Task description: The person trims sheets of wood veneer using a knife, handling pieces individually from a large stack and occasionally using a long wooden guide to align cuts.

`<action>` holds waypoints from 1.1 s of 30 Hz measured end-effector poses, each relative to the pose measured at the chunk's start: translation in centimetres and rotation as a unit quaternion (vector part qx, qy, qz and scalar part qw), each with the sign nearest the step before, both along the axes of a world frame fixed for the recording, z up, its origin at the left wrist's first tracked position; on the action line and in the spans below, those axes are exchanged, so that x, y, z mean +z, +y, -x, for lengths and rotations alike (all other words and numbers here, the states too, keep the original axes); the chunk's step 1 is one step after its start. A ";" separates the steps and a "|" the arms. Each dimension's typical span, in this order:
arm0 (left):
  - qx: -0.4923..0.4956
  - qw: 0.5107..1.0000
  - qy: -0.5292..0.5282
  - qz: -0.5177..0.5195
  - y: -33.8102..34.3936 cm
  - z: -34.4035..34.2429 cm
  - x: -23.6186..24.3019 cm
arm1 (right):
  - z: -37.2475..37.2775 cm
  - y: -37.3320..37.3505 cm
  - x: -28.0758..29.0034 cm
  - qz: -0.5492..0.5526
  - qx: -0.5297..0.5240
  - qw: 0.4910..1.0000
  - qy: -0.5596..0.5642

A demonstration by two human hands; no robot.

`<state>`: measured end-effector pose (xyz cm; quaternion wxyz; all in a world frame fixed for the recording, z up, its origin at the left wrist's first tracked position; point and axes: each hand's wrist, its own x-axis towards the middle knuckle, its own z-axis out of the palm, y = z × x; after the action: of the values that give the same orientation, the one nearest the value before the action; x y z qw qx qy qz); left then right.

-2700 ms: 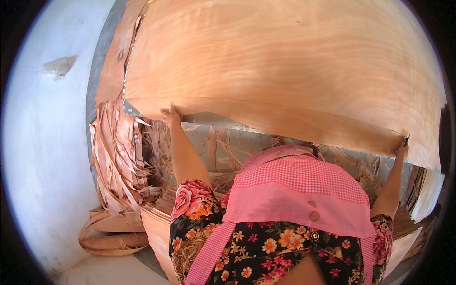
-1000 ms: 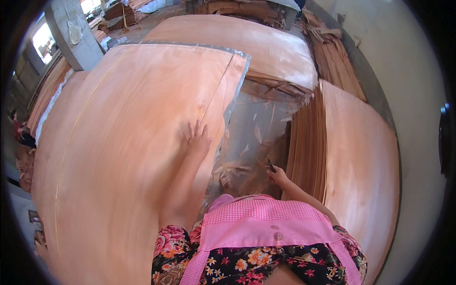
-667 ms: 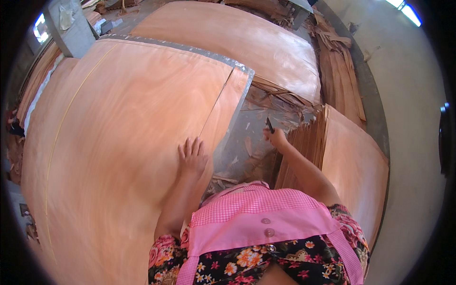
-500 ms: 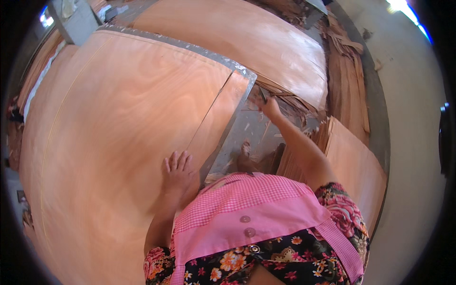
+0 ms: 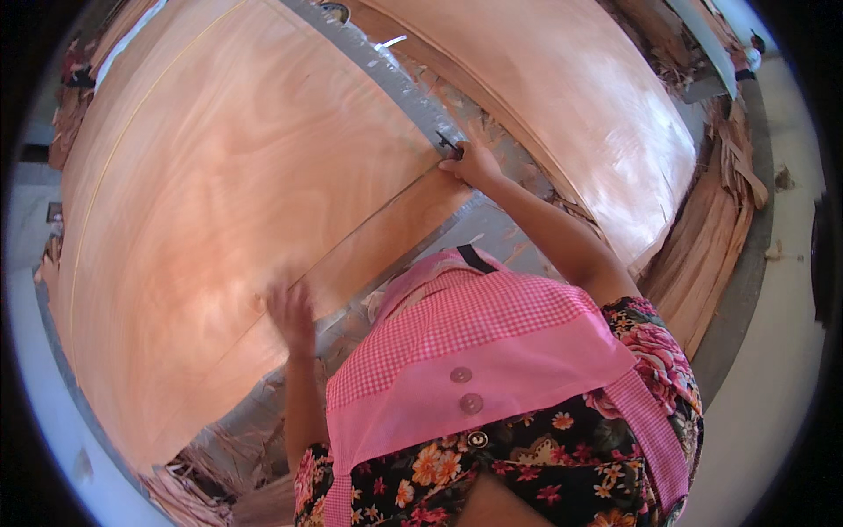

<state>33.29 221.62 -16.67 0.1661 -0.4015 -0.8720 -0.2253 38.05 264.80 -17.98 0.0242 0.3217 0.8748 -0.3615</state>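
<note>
A large, thin, pale reddish-brown wood veneer sheet point(image 5: 263, 167) lies on a grey worktable point(image 5: 378, 75). Along its near right side, a dark slit sets off a narrow veneer strip point(image 5: 386, 227). At the far end of this slit, my right hand point(image 5: 474, 164) is closed around a small dark hand tool point(image 5: 448, 143), whose exact kind I cannot make out. My left hand point(image 5: 292, 307) is over the near end of the slit, its fingers apart and blurred by motion, holding nothing.
Beyond the table lies another stack of veneer sheets point(image 5: 544, 97). Brown veneer scraps point(image 5: 707, 237) are piled to the right, with more scraps point(image 5: 189, 496) at the lower left. Scraps litter the grey floor point(image 5: 514, 237). Another person point(image 5: 752, 57) is at the far upper right.
My right hand has come from beside the sheet's corner to its edge at the slit. My left hand has shifted toward the sheet's near edge. The view has turned and moved closer.
</note>
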 end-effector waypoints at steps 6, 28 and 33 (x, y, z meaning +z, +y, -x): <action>-0.121 0.974 -0.055 0.182 17.1 -1.2 -0.5 | 0.3 0.6 1.2 0.007 0.041 0.999 -0.030; 0.132 0.953 -0.110 0.251 26.7 -4.1 -1.1 | -3.5 18.3 -1.7 0.309 -0.046 0.950 0.020; 0.344 0.915 -0.164 0.132 33.1 -6.6 -0.4 | -5.8 29.5 -5.6 0.284 -0.018 0.957 -0.049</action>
<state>39.90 254.76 -17.05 0.0336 -0.0527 -0.9931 -0.0995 43.83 294.33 -23.54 0.1507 0.3342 0.7278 -0.5796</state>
